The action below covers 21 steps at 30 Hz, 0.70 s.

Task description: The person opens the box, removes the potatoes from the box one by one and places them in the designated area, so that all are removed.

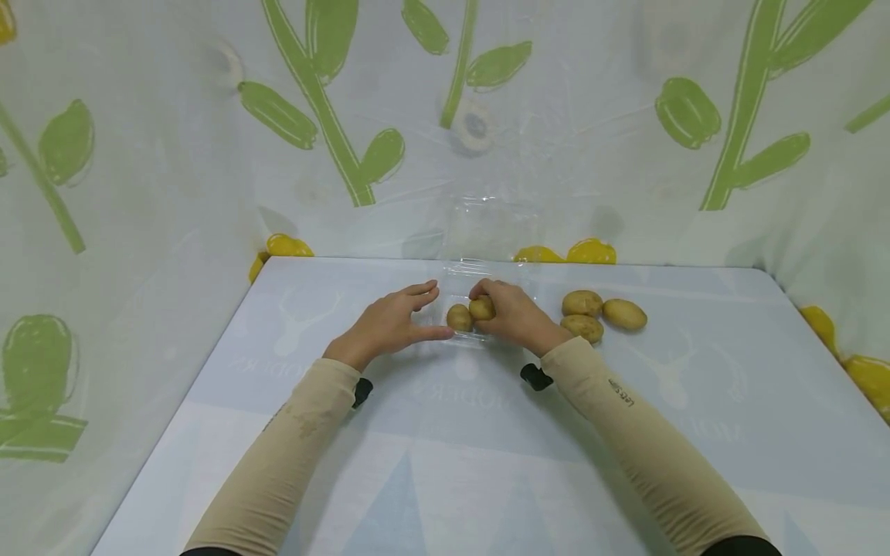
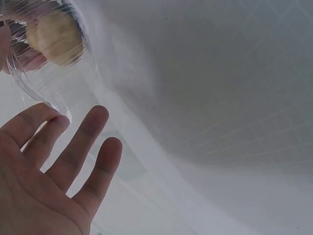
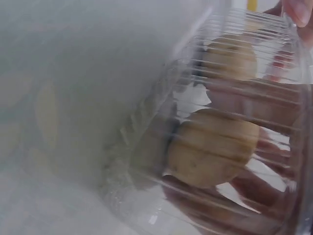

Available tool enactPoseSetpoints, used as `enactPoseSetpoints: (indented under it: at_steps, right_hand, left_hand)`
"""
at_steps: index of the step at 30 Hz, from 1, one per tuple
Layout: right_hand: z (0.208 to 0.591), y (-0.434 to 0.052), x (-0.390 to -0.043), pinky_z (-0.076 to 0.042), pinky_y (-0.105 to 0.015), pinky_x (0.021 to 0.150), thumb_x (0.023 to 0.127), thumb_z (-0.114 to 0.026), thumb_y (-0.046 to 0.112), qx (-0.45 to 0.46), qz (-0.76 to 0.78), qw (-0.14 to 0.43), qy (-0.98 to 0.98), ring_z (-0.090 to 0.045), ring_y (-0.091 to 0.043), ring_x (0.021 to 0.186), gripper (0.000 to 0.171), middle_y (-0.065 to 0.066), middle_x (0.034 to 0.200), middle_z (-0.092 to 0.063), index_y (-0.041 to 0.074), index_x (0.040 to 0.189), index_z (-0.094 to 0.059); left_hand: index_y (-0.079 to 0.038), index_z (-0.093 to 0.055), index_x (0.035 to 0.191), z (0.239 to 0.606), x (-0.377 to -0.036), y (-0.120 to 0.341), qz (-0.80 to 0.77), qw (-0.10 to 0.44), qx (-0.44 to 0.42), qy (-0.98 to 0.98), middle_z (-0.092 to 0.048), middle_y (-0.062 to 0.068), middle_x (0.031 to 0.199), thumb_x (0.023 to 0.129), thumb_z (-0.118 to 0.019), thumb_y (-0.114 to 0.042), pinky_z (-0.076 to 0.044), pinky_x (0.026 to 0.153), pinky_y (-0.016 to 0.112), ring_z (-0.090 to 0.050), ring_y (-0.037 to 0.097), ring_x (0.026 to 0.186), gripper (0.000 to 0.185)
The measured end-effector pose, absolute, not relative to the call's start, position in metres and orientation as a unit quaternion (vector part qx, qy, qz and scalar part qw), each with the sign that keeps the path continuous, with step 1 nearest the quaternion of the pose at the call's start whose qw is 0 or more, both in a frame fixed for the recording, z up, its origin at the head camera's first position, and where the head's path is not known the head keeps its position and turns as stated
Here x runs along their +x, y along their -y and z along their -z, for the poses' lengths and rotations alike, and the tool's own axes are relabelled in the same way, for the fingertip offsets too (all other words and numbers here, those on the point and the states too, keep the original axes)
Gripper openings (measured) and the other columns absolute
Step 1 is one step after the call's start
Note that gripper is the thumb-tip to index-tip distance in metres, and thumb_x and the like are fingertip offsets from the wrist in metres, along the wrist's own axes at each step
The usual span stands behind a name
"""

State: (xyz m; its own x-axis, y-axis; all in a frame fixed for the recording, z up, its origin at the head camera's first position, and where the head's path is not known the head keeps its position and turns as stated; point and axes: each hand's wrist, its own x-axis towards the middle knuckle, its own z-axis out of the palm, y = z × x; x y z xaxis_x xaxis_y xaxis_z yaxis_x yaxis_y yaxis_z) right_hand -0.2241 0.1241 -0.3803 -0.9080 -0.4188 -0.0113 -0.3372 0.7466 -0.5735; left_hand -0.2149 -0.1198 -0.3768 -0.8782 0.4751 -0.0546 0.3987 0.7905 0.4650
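A clear plastic clamshell container (image 3: 195, 73) stands on the table, its lid (image 1: 490, 228) raised at the back. My right hand (image 1: 514, 313) reaches into it and grips a potato (image 1: 481, 308), fingers curled around it; the right wrist view shows this potato (image 3: 210, 147) through the ribbed wall. Beside it in the container, to the left, lies another potato (image 1: 459, 318). Along the container's left side my left hand (image 1: 389, 320) is spread, thumb at the near corner. In the left wrist view its fingertips (image 2: 61, 120) are right at the rim.
Three more potatoes (image 1: 624, 314) lie close together on the table, right of my right hand. A pale patterned cloth covers the table (image 1: 473, 432). Behind its far edge hangs a curtain (image 1: 591, 131) with green plant prints.
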Motion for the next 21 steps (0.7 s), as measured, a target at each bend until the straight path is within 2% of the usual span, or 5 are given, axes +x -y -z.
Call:
enactPoseSetpoints:
  at_steps: [15,21]
  right_hand:
    - [0.3771,-0.1278,-0.2224,-0.045,-0.046,0.103,0.090,-0.078,0.018,-0.196,0.265,0.075,-0.941,-0.057,-0.028,0.114,0.045,-0.011,0.130,-0.064,0.008,0.131,-0.064]
    - [0.3784,-0.1276,-0.2230,-0.044,-0.048,0.107,0.089,-0.079,0.016,-0.203,0.273,0.068,-0.938,-0.057,-0.030,0.120,0.045,-0.013,0.131,-0.065,0.004,0.131,-0.065]
  left_hand:
    - [-0.013,-0.044,0.155,0.3746,-0.2151,0.1202,-0.231,0.081,0.238,-0.940,-0.032,-0.006,0.164,0.084,-0.069,-0.069,-0.035,0.115,0.052,-0.034,0.026,0.148,0.093]
    - [-0.012,-0.043,0.155,0.3752,-0.2153,0.1207,-0.229,0.084,0.246,-0.938,-0.031,-0.005,0.164,0.084,-0.069,-0.069,-0.036,0.115,0.050,-0.034,0.026,0.148,0.094]
